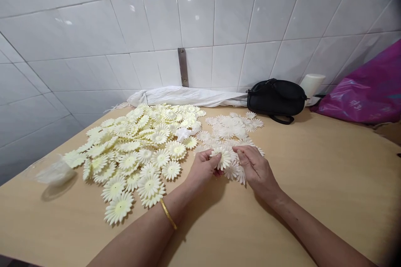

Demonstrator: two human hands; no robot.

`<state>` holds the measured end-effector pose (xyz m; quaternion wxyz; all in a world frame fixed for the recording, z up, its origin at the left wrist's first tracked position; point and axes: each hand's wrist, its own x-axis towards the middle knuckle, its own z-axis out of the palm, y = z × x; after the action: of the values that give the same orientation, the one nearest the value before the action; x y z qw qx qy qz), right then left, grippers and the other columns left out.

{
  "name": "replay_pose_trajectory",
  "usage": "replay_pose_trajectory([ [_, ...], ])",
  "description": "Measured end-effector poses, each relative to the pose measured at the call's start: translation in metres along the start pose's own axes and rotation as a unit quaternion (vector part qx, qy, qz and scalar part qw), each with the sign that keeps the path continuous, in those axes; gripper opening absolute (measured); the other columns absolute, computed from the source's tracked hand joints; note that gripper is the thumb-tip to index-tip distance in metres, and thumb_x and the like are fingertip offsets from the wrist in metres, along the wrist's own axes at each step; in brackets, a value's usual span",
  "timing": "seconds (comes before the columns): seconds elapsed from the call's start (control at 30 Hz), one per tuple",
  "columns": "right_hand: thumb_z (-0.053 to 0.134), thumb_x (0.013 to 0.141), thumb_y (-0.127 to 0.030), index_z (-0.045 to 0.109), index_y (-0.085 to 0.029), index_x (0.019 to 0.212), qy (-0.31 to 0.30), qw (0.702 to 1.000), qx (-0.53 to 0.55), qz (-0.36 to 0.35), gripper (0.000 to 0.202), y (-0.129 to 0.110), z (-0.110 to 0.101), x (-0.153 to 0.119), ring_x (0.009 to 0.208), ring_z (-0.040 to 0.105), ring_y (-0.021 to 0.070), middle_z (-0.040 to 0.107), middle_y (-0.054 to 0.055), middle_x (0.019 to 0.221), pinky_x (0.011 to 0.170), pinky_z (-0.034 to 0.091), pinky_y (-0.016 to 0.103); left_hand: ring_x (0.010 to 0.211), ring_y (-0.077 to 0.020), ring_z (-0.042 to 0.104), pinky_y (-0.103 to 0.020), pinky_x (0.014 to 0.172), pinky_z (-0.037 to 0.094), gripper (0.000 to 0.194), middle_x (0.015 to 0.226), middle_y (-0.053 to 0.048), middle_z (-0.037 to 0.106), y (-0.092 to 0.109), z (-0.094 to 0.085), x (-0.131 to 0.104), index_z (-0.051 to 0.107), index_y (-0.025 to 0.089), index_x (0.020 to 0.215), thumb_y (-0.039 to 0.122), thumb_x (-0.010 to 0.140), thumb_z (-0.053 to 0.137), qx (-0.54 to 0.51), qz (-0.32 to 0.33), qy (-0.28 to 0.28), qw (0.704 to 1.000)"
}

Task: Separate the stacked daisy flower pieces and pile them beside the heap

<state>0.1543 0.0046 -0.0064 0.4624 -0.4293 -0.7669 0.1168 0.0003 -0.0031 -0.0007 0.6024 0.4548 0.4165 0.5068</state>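
Between the thumb and fingers of my left hand (204, 170) is a pale cream artificial daisy flower (222, 158), its petals facing up. Just to its right, my right hand (256, 170) has thumb and index finger pinched together; whether something small is between them I cannot make out. A spread of thin white petal pieces (232, 127) lies under and behind both hands. To the left is a large heap of pale yellow daisy flowers (128, 146), some with a small dark dot at the centre. A gold bangle (168, 213) circles my left wrist.
A clear plastic bag with white contents (56, 171) lies at the table's left. Along the tiled wall are a rolled white cloth (191, 96), a black zip case (276, 98), a white cylinder (313, 84) and a purple plastic bag (366, 87). The wooden table (328, 167) extends rightward.
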Motion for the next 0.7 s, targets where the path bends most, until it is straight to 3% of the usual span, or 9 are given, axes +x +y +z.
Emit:
replay_pose_trajectory([
  [0.23, 0.037, 0.086, -0.032, 0.059, -0.018, 0.095, -0.030, 0.998, 0.052, 0.033, 0.028, -0.002, -0.001, 0.000, 0.094, 0.053, 0.0197, 0.061, 0.008, 0.094, 0.083, 0.040, 0.034, 0.040, -0.0100, 0.050, -0.022, 0.043, 0.039, 0.031, 0.048, -0.002, 0.056, 0.004, 0.006, -0.005, 0.057, 0.011, 0.067, 0.041, 0.063, 0.064, 0.017, -0.026, -0.040, 0.999],
  [0.43, 0.047, 0.081, -0.034, 0.059, -0.018, 0.094, -0.075, 0.991, 0.098, 0.051, 0.024, -0.011, -0.004, -0.001, 0.083, 0.055, 0.0190, 0.061, 0.006, 0.087, 0.075, 0.041, 0.031, 0.032, -0.0095, 0.046, -0.021, 0.034, 0.035, 0.032, 0.040, 0.002, 0.049, 0.007, 0.008, -0.008, 0.054, 0.013, 0.060, 0.042, 0.061, 0.065, 0.026, -0.015, -0.021, 0.999],
  [0.57, 0.050, 0.080, -0.035, 0.057, -0.018, 0.082, -0.128, 0.965, 0.201, 0.107, 0.019, -0.012, -0.005, -0.001, 0.065, 0.050, 0.0131, 0.055, 0.000, 0.070, 0.061, 0.039, 0.025, 0.028, -0.0066, 0.038, -0.019, 0.032, 0.025, 0.034, 0.035, 0.005, 0.044, 0.007, 0.006, -0.007, 0.047, 0.015, 0.053, 0.042, 0.060, 0.066, 0.024, -0.023, 0.005, 0.999],
  [0.7, 0.053, 0.077, -0.035, 0.049, -0.018, 0.071, -0.104, 0.942, 0.270, 0.171, 0.018, -0.007, -0.003, -0.002, 0.051, 0.038, 0.0083, 0.041, -0.005, 0.057, 0.048, 0.031, 0.021, 0.028, -0.0044, 0.033, -0.019, 0.032, 0.021, 0.041, 0.033, 0.005, 0.041, 0.007, 0.005, -0.007, 0.039, 0.016, 0.048, 0.046, 0.061, 0.065, 0.008, -0.052, 0.024, 0.998],
])
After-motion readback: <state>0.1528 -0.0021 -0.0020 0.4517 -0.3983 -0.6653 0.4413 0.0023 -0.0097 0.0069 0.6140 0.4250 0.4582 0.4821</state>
